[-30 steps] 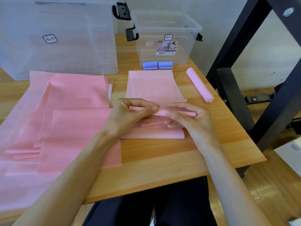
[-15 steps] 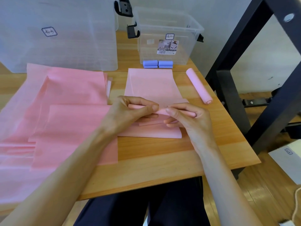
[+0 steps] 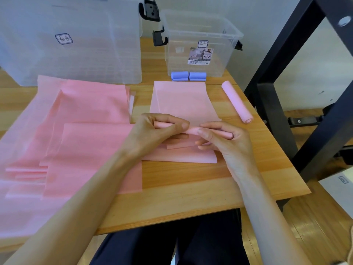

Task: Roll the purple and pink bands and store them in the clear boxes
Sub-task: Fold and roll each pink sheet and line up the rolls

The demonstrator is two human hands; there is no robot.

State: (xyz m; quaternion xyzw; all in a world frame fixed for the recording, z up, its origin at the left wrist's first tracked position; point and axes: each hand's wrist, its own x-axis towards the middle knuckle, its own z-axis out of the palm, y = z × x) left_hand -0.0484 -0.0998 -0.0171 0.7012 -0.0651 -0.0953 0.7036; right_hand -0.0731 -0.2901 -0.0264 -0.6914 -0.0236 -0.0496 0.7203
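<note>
A pink band (image 3: 181, 100) lies flat on the wooden table (image 3: 191, 192), its near end wound into a thin roll (image 3: 193, 131). My left hand (image 3: 152, 134) pinches the roll's left part and my right hand (image 3: 225, 142) pinches its right part, thumbs on top. A finished pink roll (image 3: 236, 102) lies at the right. Two purple rolls (image 3: 188, 76) sit in front of the small clear box (image 3: 202, 44). A large clear box (image 3: 72, 41) stands at the back left.
A stack of flat pink bands (image 3: 76, 134) covers the table's left half. A black metal frame (image 3: 286, 77) stands close to the table's right edge. Bare wood shows along the near edge.
The view has shifted slightly. Both hands keep their grip on the thin pink roll at about the same spot; little else differs.
</note>
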